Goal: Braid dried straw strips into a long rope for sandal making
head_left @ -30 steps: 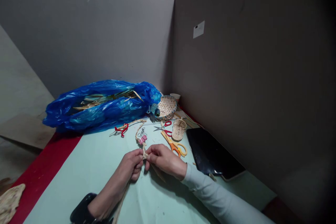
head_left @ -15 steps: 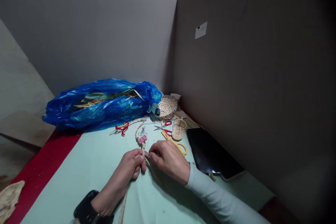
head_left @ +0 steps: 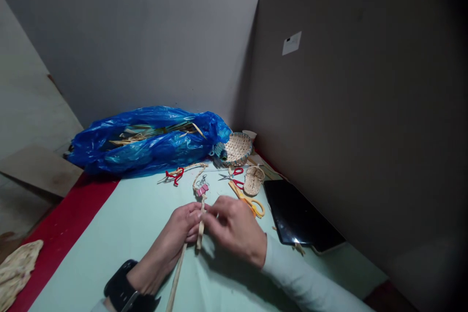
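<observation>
My left hand [head_left: 184, 224] pinches a pale plaited straw cord [head_left: 201, 235] between thumb and fingers. Fingertips of my right hand [head_left: 236, 229] close on the same cord from the right, slightly blurred. A flat end of the cord hangs below the fingers. Just beyond them a pink binder clip [head_left: 202, 190] grips the cord, which curves away behind it. From under my left hand a long straw strand [head_left: 176, 280] runs toward the near edge.
A blue plastic bag [head_left: 146, 156] of straw lies at the back, beside a woven basket [head_left: 238, 148]. Red-handled scissors [head_left: 237, 171], yellow-handled scissors [head_left: 258, 206], a small woven slipper [head_left: 253, 180] and a black tablet [head_left: 300, 214] lie to the right. Red wire [head_left: 175, 175] lies left.
My fingers have shifted on the cord, and its flat end now hangs down in plain view between my hands. The view has swung slightly left.
</observation>
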The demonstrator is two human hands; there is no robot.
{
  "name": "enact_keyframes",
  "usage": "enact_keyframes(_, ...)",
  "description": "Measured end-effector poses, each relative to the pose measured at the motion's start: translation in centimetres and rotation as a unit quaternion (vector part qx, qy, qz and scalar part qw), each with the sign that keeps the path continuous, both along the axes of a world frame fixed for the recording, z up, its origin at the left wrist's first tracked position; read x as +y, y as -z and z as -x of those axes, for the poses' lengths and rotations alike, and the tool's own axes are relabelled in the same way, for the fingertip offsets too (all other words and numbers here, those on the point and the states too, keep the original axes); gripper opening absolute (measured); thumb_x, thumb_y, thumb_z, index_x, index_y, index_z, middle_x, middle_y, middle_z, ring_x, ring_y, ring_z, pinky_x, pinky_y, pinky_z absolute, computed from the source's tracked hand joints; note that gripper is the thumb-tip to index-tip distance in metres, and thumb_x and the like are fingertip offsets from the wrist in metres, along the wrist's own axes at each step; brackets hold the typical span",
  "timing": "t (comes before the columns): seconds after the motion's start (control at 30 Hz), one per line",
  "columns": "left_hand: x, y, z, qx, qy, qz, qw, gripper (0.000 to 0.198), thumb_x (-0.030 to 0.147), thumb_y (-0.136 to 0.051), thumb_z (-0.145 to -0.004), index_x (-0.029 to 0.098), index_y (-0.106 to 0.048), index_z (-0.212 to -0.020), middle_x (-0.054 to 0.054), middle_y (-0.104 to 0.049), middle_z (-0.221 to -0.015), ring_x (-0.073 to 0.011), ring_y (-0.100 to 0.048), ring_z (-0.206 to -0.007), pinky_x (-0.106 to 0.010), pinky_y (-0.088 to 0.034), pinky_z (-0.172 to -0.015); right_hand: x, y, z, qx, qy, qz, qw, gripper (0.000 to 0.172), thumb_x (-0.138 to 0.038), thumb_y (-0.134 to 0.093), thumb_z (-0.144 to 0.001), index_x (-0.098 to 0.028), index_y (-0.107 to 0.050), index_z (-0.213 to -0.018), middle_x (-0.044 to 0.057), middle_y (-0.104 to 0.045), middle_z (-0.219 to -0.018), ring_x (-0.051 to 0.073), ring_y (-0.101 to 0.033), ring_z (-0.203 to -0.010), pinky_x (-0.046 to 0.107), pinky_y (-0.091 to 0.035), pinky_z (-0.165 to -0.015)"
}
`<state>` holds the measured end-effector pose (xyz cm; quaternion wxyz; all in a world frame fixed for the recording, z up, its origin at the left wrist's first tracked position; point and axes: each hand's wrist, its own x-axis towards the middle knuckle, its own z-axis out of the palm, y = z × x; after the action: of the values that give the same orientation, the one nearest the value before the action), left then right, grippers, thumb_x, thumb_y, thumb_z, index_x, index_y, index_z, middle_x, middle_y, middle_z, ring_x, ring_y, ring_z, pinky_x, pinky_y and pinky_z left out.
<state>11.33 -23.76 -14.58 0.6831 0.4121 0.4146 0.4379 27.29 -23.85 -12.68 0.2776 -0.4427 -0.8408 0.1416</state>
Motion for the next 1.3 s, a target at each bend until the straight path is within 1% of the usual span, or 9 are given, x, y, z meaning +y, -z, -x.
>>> enact_keyframes(0.07, 0.0, -0.4, -0.3, -0.003, -0.014, -0.008, 1.0, 0.035, 0.035, -0.074, -0.069, 0.014, -0.056, -0.091, 0.011, -0.042, -0.051, -0.0013, -0.018, -0.041, -0.018, -0.011, -0.042, 1.1, -0.3, -0.3, 0.071, 0.023, 0.099, 0.992, 0.026, -0.036, -0.051, -0.091, -0.015, -0.067, -0.091, 0.005, -0.066, -0.079, 0.015, -0.058, -0.072, 0.026, -0.039, -0.067)
enact_keyframes(0.17, 0.0, -0.7, -0.4, -0.005, -0.019, -0.007, 1.0, 0.05, 0.038, -0.074, -0.068, 0.016, -0.049, -0.105, 0.014, -0.039, -0.047, -0.0019, -0.02, -0.04, -0.019, -0.012, -0.043, 2.5, 0.5, -0.2, 0.132, -0.062, 0.247, 0.958, 0.026, -0.035, -0.05, -0.091, -0.015, -0.065, -0.081, 0.001, -0.063, -0.067, 0.013, -0.057, -0.063, 0.023, -0.039, -0.062)
enact_keyframes(0.23, -0.1, -0.9, -0.3, 0.011, -0.012, -0.006, 1.0, 0.058, 0.039, -0.073, -0.068, 0.016, -0.043, -0.112, 0.014, -0.043, -0.049, -0.0024, -0.021, -0.04, -0.019, -0.012, -0.044, 3.1, 1.1, 0.1, 0.149, -0.089, 0.289, 0.941, 0.026, -0.032, -0.05, -0.09, -0.016, -0.062, -0.074, -0.001, -0.061, -0.063, 0.01, -0.053, -0.056, 0.021, -0.038, -0.058)
enact_keyframes(0.37, 0.0, -1.1, -0.1, 0.082, 0.0, -0.021, 0.996, 0.066, 0.035, -0.069, -0.068, 0.013, -0.038, -0.121, 0.004, -0.061, -0.064, -0.0034, -0.028, -0.042, -0.02, -0.016, -0.044, 3.7, 1.3, 0.1, 0.144, -0.094, 0.265, 0.949, 0.03, -0.029, -0.051, -0.088, -0.015, -0.065, -0.065, -0.001, -0.06, -0.062, 0.009, -0.046, -0.055, 0.021, -0.034, -0.057)
enact_keyframes(0.53, 0.2, -0.3, 0.0, 0.176, 0.01, -0.056, 0.983, 0.06, 0.036, -0.06, -0.071, 0.011, -0.038, -0.122, 0.008, -0.056, -0.05, -0.0075, -0.035, -0.035, -0.019, -0.023, -0.038, 2.9, 1.1, 0.2, 0.141, -0.019, 0.229, 0.963, 0.029, -0.025, -0.055, -0.083, -0.015, -0.07, -0.06, -0.001, -0.063, -0.056, 0.01, -0.049, -0.055, 0.021, -0.035, -0.058)
enact_keyframes(0.7, 0.1, 0.7, -0.1, 0.233, 0.002, -0.085, 0.969, 0.028, 0.034, -0.048, -0.08, 0.02, -0.041, -0.104, 0.008, -0.058, -0.045, -0.0154, -0.054, -0.035, -0.025, -0.043, -0.04, 2.1, 1.6, 0.8, 0.136, 0.024, 0.182, 0.974, 0.025, -0.022, -0.055, -0.081, -0.015, -0.071, -0.063, 0.0, -0.063, -0.055, 0.01, -0.05, -0.054, 0.022, -0.032, -0.057)
enact_keyframes(1.0, 0.3, 0.1, 0.4, 0.282, -0.01, -0.063, 0.957, 0.017, 0.035, -0.056, -0.077, 0.02, -0.048, -0.076, 0.007, -0.055, -0.043, -0.0124, -0.052, -0.036, -0.024, -0.042, -0.041, 2.1, 1.3, 0.5, 0.129, 0.029, 0.149, 0.98, 0.023, -0.022, -0.056, -0.079, -0.013, -0.072, -0.066, -0.003, -0.049, -0.049, 0.009, -0.038, -0.052, 0.023, -0.024, -0.051)
enact_keyframes(1.17, 0.0, -0.8, 0.4, 0.218, -0.047, -0.033, 0.974, 0.019, 0.032, -0.066, -0.068, 0.016, -0.056, -0.065, 0.008, -0.05, -0.042, -0.008, -0.046, -0.038, -0.02, -0.039, -0.041, 1.8, 1.2, 0.6, 0.131, 0.033, 0.151, 0.979, 0.026, -0.02, -0.053, -0.08, -0.014, -0.067, -0.058, -0.002, -0.05, -0.045, 0.009, -0.039, -0.048, 0.023, -0.025, -0.051)
enact_keyframes(1.3, -0.7, -0.8, -0.3, 0.121, -0.091, 0.044, 0.988, 0.02, 0.028, -0.072, -0.062, 0.014, -0.059, -0.067, 0.004, -0.058, -0.046, -0.0088, -0.054, -0.042, -0.021, -0.045, -0.047, 1.6, 1.3, 0.7, 0.158, 0.025, 0.164, 0.973, 0.029, -0.018, -0.051, -0.081, -0.015, -0.061, -0.054, -0.002, -0.053, -0.046, 0.009, -0.044, -0.048, 0.022, -0.027, -0.052)
